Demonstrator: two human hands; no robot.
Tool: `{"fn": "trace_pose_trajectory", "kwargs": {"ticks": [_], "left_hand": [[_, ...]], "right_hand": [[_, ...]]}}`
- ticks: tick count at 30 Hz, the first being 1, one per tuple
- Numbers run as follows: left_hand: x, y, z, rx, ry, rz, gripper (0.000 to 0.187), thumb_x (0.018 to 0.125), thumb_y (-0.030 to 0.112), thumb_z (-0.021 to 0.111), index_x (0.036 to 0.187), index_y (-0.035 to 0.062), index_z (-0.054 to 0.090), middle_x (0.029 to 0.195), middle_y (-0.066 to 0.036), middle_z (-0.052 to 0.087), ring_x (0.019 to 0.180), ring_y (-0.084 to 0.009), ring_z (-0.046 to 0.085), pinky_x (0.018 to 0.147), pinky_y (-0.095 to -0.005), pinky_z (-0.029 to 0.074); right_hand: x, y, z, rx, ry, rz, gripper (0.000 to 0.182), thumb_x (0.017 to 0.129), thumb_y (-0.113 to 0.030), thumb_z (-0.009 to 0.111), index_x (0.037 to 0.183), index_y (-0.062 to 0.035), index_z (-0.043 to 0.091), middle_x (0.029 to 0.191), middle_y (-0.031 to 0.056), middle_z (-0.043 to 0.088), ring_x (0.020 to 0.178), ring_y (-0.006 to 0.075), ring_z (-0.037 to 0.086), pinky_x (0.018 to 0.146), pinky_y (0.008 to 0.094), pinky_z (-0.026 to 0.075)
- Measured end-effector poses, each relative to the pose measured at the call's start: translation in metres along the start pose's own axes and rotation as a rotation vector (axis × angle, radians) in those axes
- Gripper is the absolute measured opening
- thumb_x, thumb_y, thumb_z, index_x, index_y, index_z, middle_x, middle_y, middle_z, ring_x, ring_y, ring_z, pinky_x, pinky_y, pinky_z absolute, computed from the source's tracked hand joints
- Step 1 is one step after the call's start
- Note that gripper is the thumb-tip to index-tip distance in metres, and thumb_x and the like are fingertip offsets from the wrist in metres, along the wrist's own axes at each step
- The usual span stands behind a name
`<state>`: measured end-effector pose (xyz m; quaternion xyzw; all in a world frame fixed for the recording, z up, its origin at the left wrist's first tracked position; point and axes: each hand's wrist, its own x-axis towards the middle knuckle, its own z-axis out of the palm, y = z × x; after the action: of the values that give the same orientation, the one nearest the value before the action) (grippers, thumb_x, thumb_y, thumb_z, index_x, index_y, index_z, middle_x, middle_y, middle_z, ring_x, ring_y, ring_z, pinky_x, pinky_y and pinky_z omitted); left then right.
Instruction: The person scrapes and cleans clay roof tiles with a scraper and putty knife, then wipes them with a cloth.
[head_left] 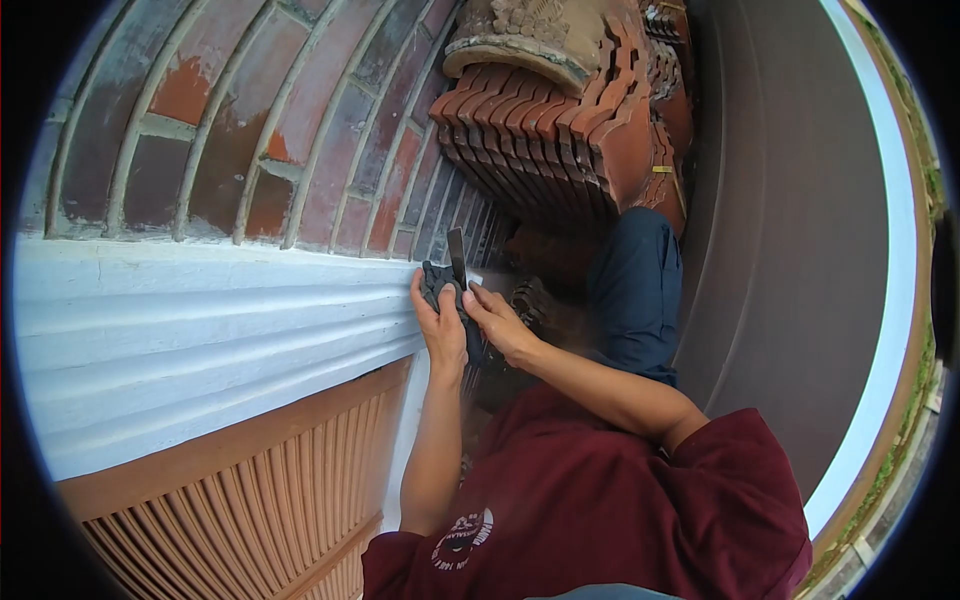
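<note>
My left hand [441,325] is wrapped round a dark grey, lumpy piece [437,280] beside the end of the white moulding. My right hand [497,325] grips a flat tool with a dark, narrow blade [457,252], which points up toward the brick wall. The blade lies against or very near the right side of the grey piece. Both hands are close together. Fingers partly hide the grey piece and the tool's lower end.
A brick wall [330,130] rises above the white moulding [220,320]. Below is a brown slatted shutter [270,470]. Stacked reddish roof tiles [540,130] stand ahead, with a carved piece [530,45] on top. A dark brown surface [790,230] curves along the right.
</note>
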<state>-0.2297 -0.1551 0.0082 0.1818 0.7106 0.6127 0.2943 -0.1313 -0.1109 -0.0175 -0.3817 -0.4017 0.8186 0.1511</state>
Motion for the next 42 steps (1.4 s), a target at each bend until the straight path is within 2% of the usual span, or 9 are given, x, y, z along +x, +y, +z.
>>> {"fn": "trace_pose_trajectory", "kwargs": {"ticks": [3,9,11,14,21,26,31,35,42], "left_hand": [[-0.009,0.009,0.017,0.091,-0.029,-0.018,0.059,0.098,0.014,0.057,0.149,-0.0033,0.034,0.131,-0.02,0.054,0.112,-0.0216,0.056,0.1,-0.0333,0.044],[0.001,-0.008,0.024,0.076,-0.06,-0.008,0.059,0.096,0.01,0.055,0.15,-0.0036,0.035,0.131,-0.021,0.056,0.115,-0.024,0.057,0.103,-0.0333,0.043],[0.002,0.013,0.031,-0.021,-0.085,-0.112,0.059,0.096,0.009,0.055,0.151,-0.0028,0.034,0.132,-0.021,0.056,0.116,-0.0247,0.057,0.104,-0.0332,0.043],[0.04,-0.006,0.025,0.106,-0.034,0.147,0.057,0.095,0.002,0.054,0.15,0.0022,0.039,0.12,-0.014,0.064,0.1,-0.0173,0.061,0.092,-0.0286,0.048],[0.098,0.066,0.076,0.47,-0.108,0.522,0.057,0.085,0.005,0.058,0.142,-0.0007,0.051,0.132,-0.023,0.061,0.122,-0.0336,0.058,0.106,-0.0412,0.043],[0.133,0.083,0.117,0.601,-0.123,0.87,0.057,0.08,0.001,0.06,0.137,0.0001,0.055,0.127,-0.024,0.061,0.119,-0.0424,0.057,0.105,-0.0467,0.044],[0.164,0.091,0.15,0.721,-0.14,1.085,0.054,0.08,0.002,0.061,0.133,0.0077,0.06,0.125,-0.018,0.064,0.118,-0.0392,0.055,0.105,-0.0456,0.041],[0.183,0.091,0.162,0.889,-0.067,1.244,0.051,0.075,0.013,0.061,0.126,0.008,0.063,0.125,-0.014,0.063,0.123,-0.0388,0.051,0.107,-0.058,0.032],[0.221,0.064,0.154,0.727,-0.111,1.374,0.054,0.075,0.029,0.063,0.125,0.0095,0.057,0.133,-0.018,0.058,0.13,-0.042,0.048,0.111,-0.0593,0.031]], "right_hand": [[-0.019,-0.009,0.003,0.525,-0.143,0.06,0.05,0.108,-0.044,0.047,0.136,-0.0041,0.057,0.13,0.0064,0.058,0.117,0.0171,0.053,0.103,0.0297,0.041],[0.001,0.012,-0.03,0.168,-0.068,-0.098,0.035,0.109,-0.034,0.049,0.125,-0.0062,0.063,0.115,0.0027,0.064,0.108,0.0102,0.055,0.095,0.0279,0.044],[0.006,0.011,-0.044,0.05,-0.013,-0.129,0.034,0.109,-0.034,0.048,0.126,-0.0067,0.06,0.1,0.0006,0.066,0.084,0.0071,0.058,0.077,0.0247,0.048],[-0.012,-0.029,-0.06,-0.056,0.083,-0.122,0.039,0.106,-0.038,0.05,0.119,-0.0032,0.062,0.081,0.0054,0.065,0.066,0.0147,0.058,0.064,0.032,0.047],[-0.029,-0.053,-0.089,-0.349,0.291,-0.517,0.032,0.099,-0.026,0.062,0.119,-0.0008,0.061,0.076,0.0106,0.062,0.069,0.0205,0.06,0.068,0.0342,0.05],[-0.032,-0.087,-0.119,-0.434,0.598,-0.695,0.027,0.095,-0.018,0.071,0.084,-0.0037,0.051,0.065,0.0069,0.052,0.056,0.016,0.048,0.055,0.0316,0.042],[-0.02,-0.134,-0.16,-0.424,0.901,-0.89,0.025,0.095,-0.021,0.071,0.1,-0.0018,0.056,0.07,0.0036,0.055,0.062,0.0122,0.047,0.059,0.0303,0.043],[-0.04,-0.16,-0.172,-0.695,0.652,-0.931,0.055,0.091,-0.005,0.061,0.143,0.0068,0.046,0.093,0.014,0.055,0.079,0.024,0.056,0.074,0.0338,0.047],[-0.023,-0.186,-0.087,-0.667,0.317,-1.021,0.06,0.091,0.001,0.062,0.148,0.0065,0.042,0.108,0.0214,0.058,0.088,0.0329,0.061,0.081,0.0365,0.051]]}}
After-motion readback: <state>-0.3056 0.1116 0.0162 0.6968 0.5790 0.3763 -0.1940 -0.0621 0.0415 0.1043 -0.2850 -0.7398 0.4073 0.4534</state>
